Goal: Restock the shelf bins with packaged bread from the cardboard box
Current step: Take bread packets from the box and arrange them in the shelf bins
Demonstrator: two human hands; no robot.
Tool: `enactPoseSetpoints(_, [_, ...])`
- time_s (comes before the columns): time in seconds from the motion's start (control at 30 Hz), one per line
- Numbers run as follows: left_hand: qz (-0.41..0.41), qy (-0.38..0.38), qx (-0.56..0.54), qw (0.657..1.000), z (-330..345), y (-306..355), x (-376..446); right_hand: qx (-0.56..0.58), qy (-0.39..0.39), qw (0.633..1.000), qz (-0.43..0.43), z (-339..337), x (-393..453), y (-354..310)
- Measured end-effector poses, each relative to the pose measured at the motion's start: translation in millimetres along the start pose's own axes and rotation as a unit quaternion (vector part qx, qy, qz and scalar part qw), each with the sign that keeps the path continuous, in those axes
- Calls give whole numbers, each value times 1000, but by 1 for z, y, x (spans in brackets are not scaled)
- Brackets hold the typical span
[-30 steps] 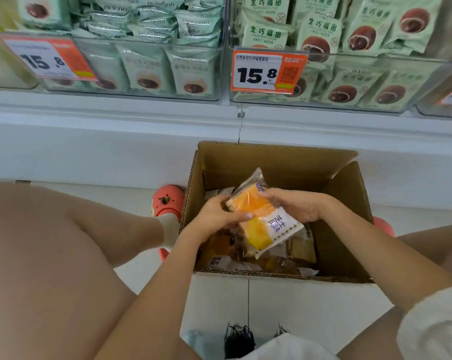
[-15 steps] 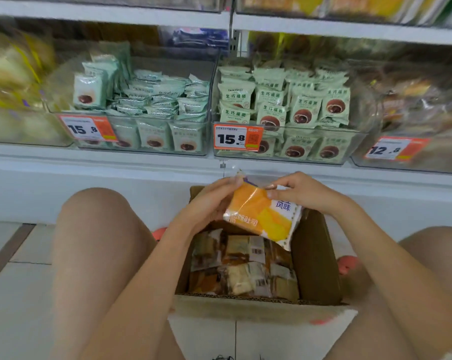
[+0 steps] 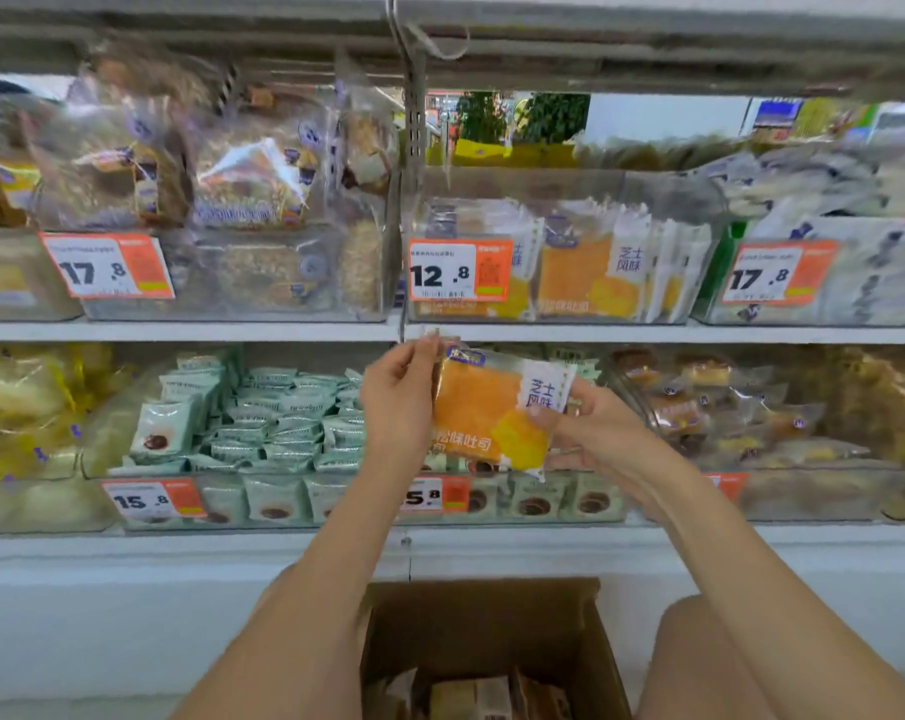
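I hold an orange and white bread packet [image 3: 486, 413] upright in front of the lower shelf, in both hands. My left hand [image 3: 401, 394] pinches its top left corner and my right hand [image 3: 590, 428] grips its right edge. Just above it, on the upper shelf, stands a clear bin [image 3: 559, 314] tagged 12.8 that holds several matching orange packets. The cardboard box [image 3: 492, 610] sits on the floor below between my knees, with more packets inside.
Clear bins of green snack packs [image 3: 263, 423] tagged 15.8 fill the lower shelf behind my hands. Bins tagged 17.8 stand left [image 3: 232, 272] and right [image 3: 824, 272] on the upper shelf. A metal shelf upright [image 3: 414, 148] divides the bays.
Both hands lifted the orange packet out of the box and up to shelf height. The view tilted upward, so the upper shelf now shows and the box dropped to the bottom edge.
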State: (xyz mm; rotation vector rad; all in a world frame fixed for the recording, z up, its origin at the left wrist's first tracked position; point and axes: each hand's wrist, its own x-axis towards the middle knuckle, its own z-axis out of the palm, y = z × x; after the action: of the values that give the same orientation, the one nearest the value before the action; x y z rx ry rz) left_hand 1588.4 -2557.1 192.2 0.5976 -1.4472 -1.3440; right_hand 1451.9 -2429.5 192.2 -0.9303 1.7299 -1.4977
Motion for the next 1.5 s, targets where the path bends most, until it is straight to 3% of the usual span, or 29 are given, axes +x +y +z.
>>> enactPoseSetpoints(0.13, [91, 15, 1, 996, 24, 49, 47, 43, 65, 993, -86, -15, 14, -64])
enactPoseSetpoints(0.2, [187, 65, 50, 979, 26, 67, 80, 37, 111, 984, -134, -31, 26, -105])
enactPoseSetpoints(0.27, [333, 105, 257, 901, 28, 76, 111, 20, 161, 972, -171, -46, 46, -142])
enactPoseSetpoints(0.33, [433, 50, 425, 793, 39, 70, 135, 5, 189, 963, -192, -56, 75, -171])
enactPoseSetpoints(0.4, [474, 8, 507, 720, 51, 48, 150, -18, 190, 966, -176, -60, 111, -186])
enactPoseSetpoints(0.53, [528, 62, 502, 682, 60, 21, 160, -48, 204, 970, -124, -59, 186, -190])
enactPoseSetpoints(0.73, [551, 101, 492, 666, 62, 15, 163, -64, 202, 971, -109, -47, 285, -201])
enactPoseSetpoints(0.87, [556, 112, 481, 669, 62, 11, 165, -115, 151, 980, -59, -40, 319, -201])
enactPoseSetpoints(1.03, [564, 110, 471, 670, 64, 6, 165, -145, 150, 977, -43, -27, 337, -191])
enactPoseSetpoints(1.23, [554, 97, 474, 677, 61, 9, 167, -211, 225, 949, -69, -28, 344, -187])
enactPoseSetpoints(1.5, [515, 51, 506, 690, 58, 19, 160, -154, 218, 963, -38, -40, 302, -195])
